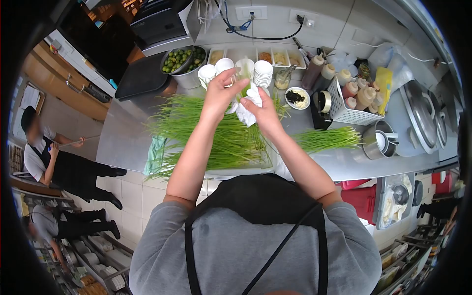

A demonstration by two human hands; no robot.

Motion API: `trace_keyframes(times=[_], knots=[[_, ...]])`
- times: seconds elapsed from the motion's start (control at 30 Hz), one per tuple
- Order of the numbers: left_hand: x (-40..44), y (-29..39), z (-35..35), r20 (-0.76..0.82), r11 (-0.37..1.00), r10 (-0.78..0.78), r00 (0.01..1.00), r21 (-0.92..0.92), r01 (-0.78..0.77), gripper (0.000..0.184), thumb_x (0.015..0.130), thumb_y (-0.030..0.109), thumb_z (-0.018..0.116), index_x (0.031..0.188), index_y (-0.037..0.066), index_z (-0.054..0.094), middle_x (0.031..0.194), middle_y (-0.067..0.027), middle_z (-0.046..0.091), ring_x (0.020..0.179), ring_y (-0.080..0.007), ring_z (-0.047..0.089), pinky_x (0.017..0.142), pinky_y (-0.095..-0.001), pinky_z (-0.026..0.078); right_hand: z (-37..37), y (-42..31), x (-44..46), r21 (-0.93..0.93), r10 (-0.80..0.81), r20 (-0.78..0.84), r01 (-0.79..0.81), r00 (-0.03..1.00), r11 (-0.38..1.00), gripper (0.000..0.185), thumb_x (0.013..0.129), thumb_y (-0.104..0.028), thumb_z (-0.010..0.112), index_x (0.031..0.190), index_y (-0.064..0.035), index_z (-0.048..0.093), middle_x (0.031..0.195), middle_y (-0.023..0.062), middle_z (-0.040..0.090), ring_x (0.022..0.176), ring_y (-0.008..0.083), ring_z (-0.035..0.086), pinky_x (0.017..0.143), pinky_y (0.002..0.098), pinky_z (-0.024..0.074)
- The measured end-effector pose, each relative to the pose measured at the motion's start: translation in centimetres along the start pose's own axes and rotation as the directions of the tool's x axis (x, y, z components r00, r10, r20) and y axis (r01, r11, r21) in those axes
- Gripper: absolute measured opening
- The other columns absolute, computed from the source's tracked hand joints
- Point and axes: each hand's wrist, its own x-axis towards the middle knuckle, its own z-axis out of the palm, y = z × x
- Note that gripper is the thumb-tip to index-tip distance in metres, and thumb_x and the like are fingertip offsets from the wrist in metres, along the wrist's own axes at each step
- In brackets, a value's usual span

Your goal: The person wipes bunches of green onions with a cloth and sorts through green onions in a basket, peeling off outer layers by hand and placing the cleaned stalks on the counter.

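My right hand (267,114) is closed on a crumpled white cloth (244,114), with a few blurred green stalks rising from it. Just left of it, my left hand (222,94) has its thumb and fingers apart near the stalk tips; I make out nothing gripped in it. Under both forearms lies a big heap of long, thin green chives (216,140), partly over a white tray (268,167). To the right, a smaller bunch of chives (330,139) rests on the steel counter (319,164).
Behind my hands stand stacked white cups (263,71), a pot of small green limes (184,64) and several ingredient tubs (280,58). Rightward are a bowl (298,98), a white basket (339,114) of sauce bottles and a metal pot (376,145). Two people stand at the left; another is partly visible far right.
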Motion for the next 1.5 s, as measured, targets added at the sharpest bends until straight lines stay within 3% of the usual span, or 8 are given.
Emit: trace_keyframes(times=[0.27,0.6,0.67,0.77,1.13,1.17,1.23,1.5], knots=[[0.4,-1.4,0.3,0.232,0.942,-0.138,0.963,-0.27,0.201,0.032,0.085,0.02,0.052,0.108,-0.002,0.05,0.107,-0.0132,0.055,0.095,-0.0146,0.053,0.085,-0.0304,0.041,0.1,0.5,0.1,0.105,0.04,0.038,-0.044,0.998,0.994,0.037,0.079,-0.004,0.057,0.114,-0.003,0.044,0.097,0.003,0.055,0.088,0.0101,0.053,0.075,0.0249,0.0428],[0.9,-2.6,-0.2,0.287,0.875,-0.307,0.907,-0.29,0.388,0.027,0.089,0.023,0.042,0.097,0.0,0.054,0.112,-0.0113,0.053,0.097,-0.0175,0.052,0.085,-0.0324,0.041,0.1,1.3,0.1,0.197,0.081,0.05,-0.09,0.995,0.976,0.036,0.08,-0.006,0.057,0.113,-0.0023,0.044,0.096,0.0039,0.056,0.087,0.0105,0.054,0.075,0.0249,0.0435],[1.5,-3.0,-0.6,0.246,0.975,-0.115,0.962,-0.156,0.157,0.028,0.091,0.025,0.036,0.081,0.004,0.051,0.113,-0.014,0.052,0.099,-0.0206,0.05,0.088,-0.0342,0.038,0.0,1.5,0.0,0.118,0.073,0.091,-0.083,0.993,0.99,0.039,0.08,-0.014,0.058,0.112,0.0028,0.043,0.095,0.0069,0.054,0.086,0.0106,0.051,0.072,0.0244,0.0417],[2.9,-1.9,-2.5,0.07,0.958,-0.179,0.981,-0.216,0.19,0.031,0.091,0.029,0.035,0.079,0.004,0.048,0.097,-0.0157,0.058,0.086,-0.0161,0.052,0.075,-0.0292,0.042,0.0,2.3,-0.5,-0.006,0.067,0.114,-0.067,0.991,0.998,0.038,0.08,-0.014,0.057,0.111,0.0029,0.043,0.096,0.0069,0.054,0.087,0.0104,0.051,0.073,0.0243,0.0413],[3.1,1.3,-5.2,0.003,0.811,-0.082,0.997,-0.581,0.068,0.033,0.093,0.028,0.025,0.076,0.006,0.043,0.085,-0.0214,0.057,0.088,-0.0325,0.055,0.087,-0.0451,0.04,0.7,0.8,-1.0,0.044,0.095,0.139,-0.102,0.986,0.994,0.034,0.08,-0.011,0.058,0.109,0.0012,0.046,0.096,0.0049,0.056,0.085,0.0101,0.052,0.073,0.0242,0.0421],[3.0,2.0,-5.5,-0.094,0.795,-0.162,0.982,-0.602,0.073,0.03,0.091,0.029,0.031,0.078,0.007,0.046,0.074,-0.0095,0.053,0.075,-0.0234,0.053,0.079,-0.0394,0.043,0.7,0.8,-1.0,0.019,0.091,0.155,-0.095,0.984,0.995,0.035,0.08,-0.014,0.058,0.108,0.0035,0.046,0.097,0.0064,0.055,0.084,0.0109,0.05,0.073,0.0245,0.0413],[3.8,1.5,-8.1,0.089,0.642,-0.046,0.995,-0.761,0.098,0.028,0.092,0.027,0.031,0.077,0.007,0.043,0.062,-0.002,0.039,0.055,-0.0133,0.04,0.058,-0.0274,0.039,0.7,0.8,-1.1,0.005,0.077,0.151,-0.079,0.986,0.997,0.035,0.08,-0.014,0.058,0.108,0.0037,0.046,0.096,0.0067,0.055,0.084,0.0111,0.05,0.073,0.0247,0.0413],[4.3,4.5,-17.5,-0.033,0.506,0.166,0.986,-0.855,-0.114,0.029,0.092,0.027,0.03,0.076,0.006,0.042,0.059,0.0016,0.031,0.047,-0.0078,0.025,0.043,-0.0213,0.024,-0.6,2.2,-1.5,-0.081,0.096,0.091,-0.089,0.991,0.993,0.037,0.078,-0.015,0.06,0.107,0.0036,0.048,0.095,0.0081,0.056,0.086,0.0124,0.051,0.074,0.0249,0.041]])
